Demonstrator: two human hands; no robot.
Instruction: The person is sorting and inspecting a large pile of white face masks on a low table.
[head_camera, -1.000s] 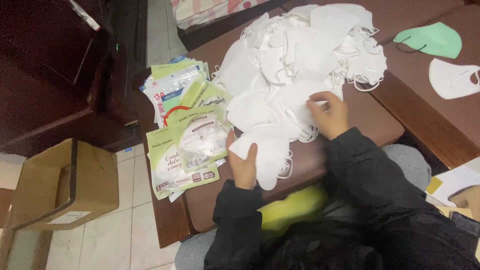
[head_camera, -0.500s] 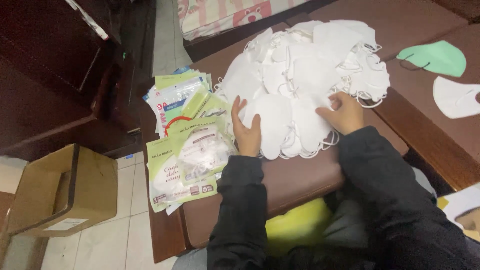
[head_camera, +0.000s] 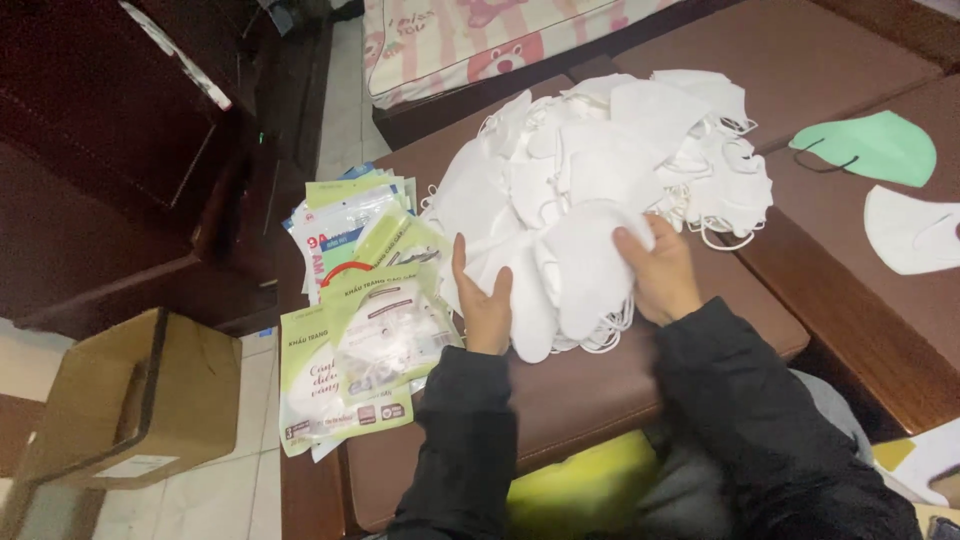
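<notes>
Both hands, left hand and right hand, clasp a small stack of white folded fabric face masks, likely light, soft and slippery, best held flat by the sides.

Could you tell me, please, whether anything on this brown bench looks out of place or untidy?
Two masks lie apart from the white mask pile both hands press: a green mask and a lone white mask on the right. The mask packets overhang the bench's left edge.

Packets crowd the left (bare bench nearer).
</notes>
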